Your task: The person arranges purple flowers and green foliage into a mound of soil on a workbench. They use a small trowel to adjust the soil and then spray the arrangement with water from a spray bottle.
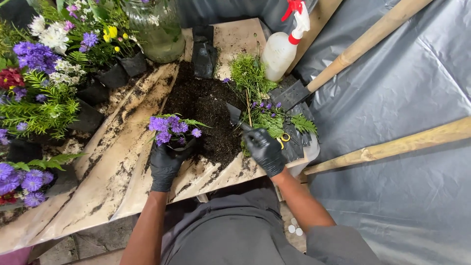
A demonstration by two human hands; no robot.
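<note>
Your gloved left hand (164, 164) wrapped closed around the black grow bag (180, 147) of a purple-flowered plant (171, 128), keeping it upright at the edge of the soil heap (206, 110). Your right hand (264, 151) gripped the handle of a small trowel (234, 115), whose blade rested on that soil, within easy reach of the bag.

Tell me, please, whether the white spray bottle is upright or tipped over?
Tipped: the spray bottle leans with its red trigger top away from the person, its base near the cut greenery.
</note>
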